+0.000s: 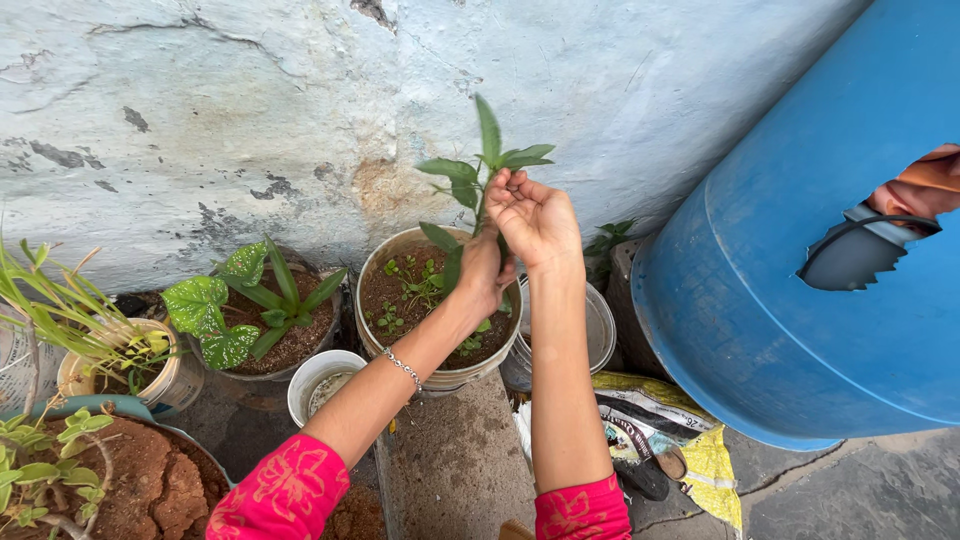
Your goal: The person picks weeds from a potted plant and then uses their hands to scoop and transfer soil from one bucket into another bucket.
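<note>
My right hand (535, 215) pinches the upper stem of the tall seedling (480, 165), fingers curled together around it. My left hand (485, 270) closes lower on the stem, though I cannot tell how tightly. The seedling stands in the round pot (400, 350) of brown soil and small weeds against the far wall. Left of it a dark pot (275, 380) holds broad spotted leaves; nearer, a small white cup (310, 375) seems nearly empty. A blue drum (760, 300) stands at right.

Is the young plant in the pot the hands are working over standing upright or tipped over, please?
Upright: the plant rises straight above the pot, with the right hand at its stem and the left hand lower.
</note>
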